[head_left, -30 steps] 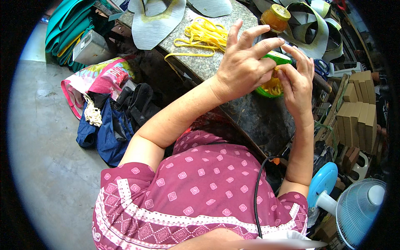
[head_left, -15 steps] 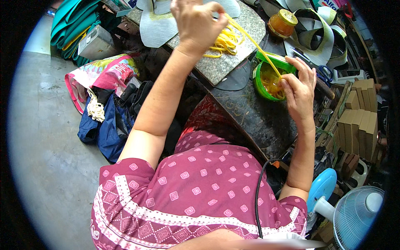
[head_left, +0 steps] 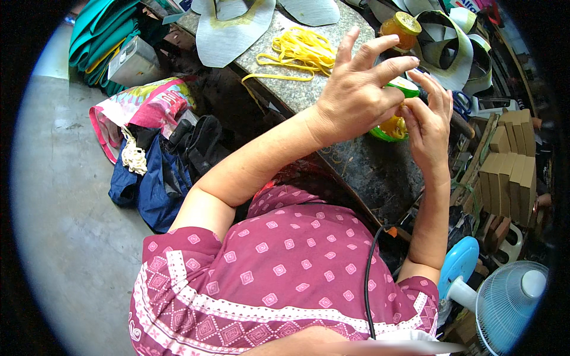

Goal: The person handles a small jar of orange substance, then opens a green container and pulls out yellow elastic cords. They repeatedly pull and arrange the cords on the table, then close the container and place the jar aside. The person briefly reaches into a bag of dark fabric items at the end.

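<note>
Looking down from the head camera, a person in a pink patterned shirt is working at a dark stone worktop (head_left: 368, 172), which is serving as the landmark here. Over its right edge the left hand (head_left: 356, 98) is hovering with fingers spread wide, thumb and forefinger seeming to pinch something small, though what is hard to tell. Just beside it the right hand (head_left: 427, 127) is curling its fingers (head_left: 436, 98) loosely toward a green bowl (head_left: 389, 127) holding something orange-yellow; the bowl is sitting on the worktop, mostly hidden behind both hands. Whether the right hand is gripping anything cannot be told.

Farther back on the worktop a loose pile of yellow bands (head_left: 300, 52) is lying, with grey cut-out sheets (head_left: 228, 32) beyond it and an orange jar (head_left: 401, 28) toward the back right. Left of the worktop, bags and a dark blue cloth (head_left: 151, 184) are lying on a grey concrete floor (head_left: 65, 231). Right of it, stacked tan blocks (head_left: 510, 166) are standing, and a blue fan (head_left: 510, 302) is sitting at the near right.
</note>
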Available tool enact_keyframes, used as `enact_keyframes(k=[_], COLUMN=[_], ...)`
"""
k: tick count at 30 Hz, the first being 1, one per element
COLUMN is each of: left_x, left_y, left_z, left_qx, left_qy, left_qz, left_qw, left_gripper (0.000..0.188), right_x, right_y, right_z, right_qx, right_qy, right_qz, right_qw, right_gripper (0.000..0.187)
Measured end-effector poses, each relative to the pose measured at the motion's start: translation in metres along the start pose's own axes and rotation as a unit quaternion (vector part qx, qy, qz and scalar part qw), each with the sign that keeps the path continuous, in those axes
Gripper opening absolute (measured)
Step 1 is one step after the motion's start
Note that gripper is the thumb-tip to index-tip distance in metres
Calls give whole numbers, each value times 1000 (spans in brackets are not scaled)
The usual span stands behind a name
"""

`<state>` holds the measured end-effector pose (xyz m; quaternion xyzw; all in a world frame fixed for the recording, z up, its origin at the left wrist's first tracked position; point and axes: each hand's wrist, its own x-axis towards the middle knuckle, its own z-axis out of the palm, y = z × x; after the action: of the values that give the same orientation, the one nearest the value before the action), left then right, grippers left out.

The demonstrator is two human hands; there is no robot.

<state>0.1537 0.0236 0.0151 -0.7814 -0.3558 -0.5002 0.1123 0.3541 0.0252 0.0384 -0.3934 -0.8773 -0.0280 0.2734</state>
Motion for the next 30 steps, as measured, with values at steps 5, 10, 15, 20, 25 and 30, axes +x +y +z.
enact_keyframes(k=[5, 10, 15, 20, 25, 30], left_x=[-1, 1, 13, 0, -9, 1], left_y=[3, 3, -49, -119, -123, -40], left_z=[2, 2, -12, -44, -48, -16], left_qx=[8, 44, 136, 239, 263, 16], left_qy=[-28, -19, 59, 72, 77, 26], left_qz=[-17, -24, -55, -148, -216, -33], left_qw=[999, 999, 987, 957, 937, 999], left_gripper=[9, 9, 12, 10, 13, 10], right_x=[2, 4, 1, -6, -8, -1], right_y=[1, -1, 0, 2, 5, 4], right_z=[0, 3, 2, 3, 2, 1], right_qx=[17, 26, 2, -16, -12, -12], right_qy=[6, -1, -23, -34, -23, -7], right_qz=[-1, -2, -3, -3, 10, -1], right_qw=[1000, 1000, 1000, 999, 1000, 1000], right_gripper=[12, 13, 12, 11, 10, 11])
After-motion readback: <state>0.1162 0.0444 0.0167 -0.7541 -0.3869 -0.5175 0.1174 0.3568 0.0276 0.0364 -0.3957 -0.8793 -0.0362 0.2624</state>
